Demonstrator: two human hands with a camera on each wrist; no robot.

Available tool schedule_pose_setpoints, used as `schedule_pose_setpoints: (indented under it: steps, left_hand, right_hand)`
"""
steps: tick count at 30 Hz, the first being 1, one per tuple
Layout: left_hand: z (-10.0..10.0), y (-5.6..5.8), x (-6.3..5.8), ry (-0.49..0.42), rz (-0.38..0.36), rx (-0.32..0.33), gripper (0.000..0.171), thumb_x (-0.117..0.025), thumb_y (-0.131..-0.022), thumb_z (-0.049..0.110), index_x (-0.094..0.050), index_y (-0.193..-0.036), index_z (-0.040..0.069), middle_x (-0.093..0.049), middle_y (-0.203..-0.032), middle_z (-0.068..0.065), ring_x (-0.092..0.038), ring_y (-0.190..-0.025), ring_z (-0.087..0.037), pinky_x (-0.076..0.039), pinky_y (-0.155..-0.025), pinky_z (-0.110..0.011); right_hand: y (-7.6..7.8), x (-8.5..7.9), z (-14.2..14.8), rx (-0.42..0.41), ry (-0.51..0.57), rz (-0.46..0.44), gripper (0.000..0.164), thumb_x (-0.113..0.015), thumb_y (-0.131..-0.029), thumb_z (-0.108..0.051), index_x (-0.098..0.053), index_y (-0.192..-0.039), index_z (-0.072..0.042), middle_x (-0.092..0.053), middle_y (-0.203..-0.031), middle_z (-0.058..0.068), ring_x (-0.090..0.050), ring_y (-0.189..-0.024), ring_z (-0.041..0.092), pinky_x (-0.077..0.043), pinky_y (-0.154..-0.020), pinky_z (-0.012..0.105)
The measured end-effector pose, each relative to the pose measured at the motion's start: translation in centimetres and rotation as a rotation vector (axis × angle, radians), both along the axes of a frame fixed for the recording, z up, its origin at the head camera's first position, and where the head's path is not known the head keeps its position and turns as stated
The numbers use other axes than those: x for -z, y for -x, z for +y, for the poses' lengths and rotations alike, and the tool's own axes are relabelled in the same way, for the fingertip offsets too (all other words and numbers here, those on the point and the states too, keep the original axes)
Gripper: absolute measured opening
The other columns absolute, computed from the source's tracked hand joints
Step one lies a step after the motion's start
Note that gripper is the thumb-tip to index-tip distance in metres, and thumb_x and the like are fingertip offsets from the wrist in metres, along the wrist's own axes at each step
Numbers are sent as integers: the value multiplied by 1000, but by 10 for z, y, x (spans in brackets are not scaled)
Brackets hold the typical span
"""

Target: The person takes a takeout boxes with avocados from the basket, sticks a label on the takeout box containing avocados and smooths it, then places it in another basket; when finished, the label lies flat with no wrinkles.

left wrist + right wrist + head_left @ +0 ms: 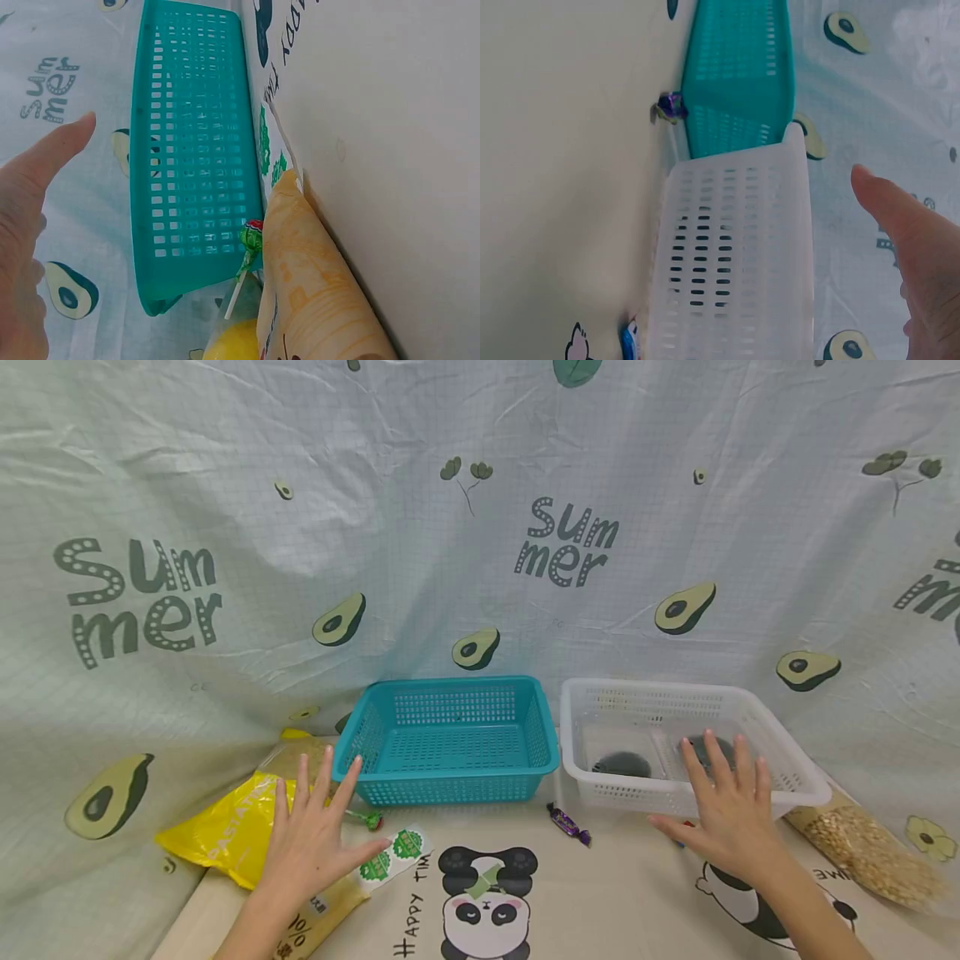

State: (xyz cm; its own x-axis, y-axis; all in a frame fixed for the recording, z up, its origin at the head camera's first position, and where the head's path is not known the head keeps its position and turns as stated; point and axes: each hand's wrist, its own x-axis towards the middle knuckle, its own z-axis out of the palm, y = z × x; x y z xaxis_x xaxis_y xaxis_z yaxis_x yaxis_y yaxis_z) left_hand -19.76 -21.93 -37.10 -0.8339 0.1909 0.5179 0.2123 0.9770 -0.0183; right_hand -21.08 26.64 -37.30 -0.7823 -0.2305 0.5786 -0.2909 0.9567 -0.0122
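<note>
My left hand (311,839) is spread with straight fingers, holding nothing, left of the teal basket (457,775). Below it lie a yellow bag (228,827) and a tan package (315,277). A lollipop (372,819) in a green and red wrapper lies by the basket's front left corner, its white stick clear in the left wrist view. My right hand (731,818), also spread and holding nothing, hovers over the near side of the white basket (630,795). Between the baskets, toward me, lies a purple-wrapped candy (568,824). A small blue wrapped piece (631,341) is partly hidden by my right hand.
A clear bag of pale grains (873,847) lies right of the white basket. A sheet with round green stickers (407,844) rests near my left thumb. Dark round shapes (626,765) show inside the white basket; their kind is unclear. A printed curtain (420,568) hangs behind.
</note>
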Motion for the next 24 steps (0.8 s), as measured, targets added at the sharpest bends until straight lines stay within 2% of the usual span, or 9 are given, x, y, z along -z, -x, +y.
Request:
schedule_pose_setpoints:
  steps: [7, 12, 17, 21, 24]
  left_hand:
    - [1, 0, 2, -2, -14, 14, 106, -53, -61, 76, -11, -143, 25, -1, -149, -14, 10, -134, -35, 11, -102, -57]
    - [7, 3, -2, -29, -60, 41, 104, -54, -62, 75, -20, -142, 19, -16, -146, -18, -7, -133, -39, -5, -100, -62]
    - [28, 20, -17, -5, -68, 94, 99, -61, -63, 67, -29, -139, 12, -23, -143, -19, -18, -130, -41, -14, -101, -60]
    - [52, 37, -27, -9, -39, 148, 91, -63, -67, 60, -33, -137, 11, -26, -142, -18, -23, -130, -38, -22, -102, -54]
    - [73, 50, -31, -6, -42, 201, 83, -61, -72, 55, -35, -136, 10, -28, -141, -18, -25, -129, -36, -26, -102, -50]
  right_hand:
    - [-2, 3, -2, -15, 2, -22, 105, -61, -65, -64, -13, -143, -12, -10, -145, 21, 13, -132, 40, 11, -99, 60]
    - [-1, 5, -2, -26, -3, -25, 107, -63, -65, -63, -9, -144, -15, -12, -145, 22, 9, -132, 42, 8, -99, 62]
    - [5, 3, -2, -48, 33, -48, 101, -64, -67, -60, -17, -142, -12, -16, -142, 24, 5, -131, 44, -1, -98, 64]
    - [18, -1, -3, -91, 74, -71, 94, -64, -70, -54, -22, -140, -6, -19, -140, 27, -6, -128, 49, -13, -92, 68]
    - [32, -4, -3, -110, 105, -124, 89, -64, -73, -50, -25, -139, -3, -21, -138, 29, -15, -124, 51, -20, -86, 70]
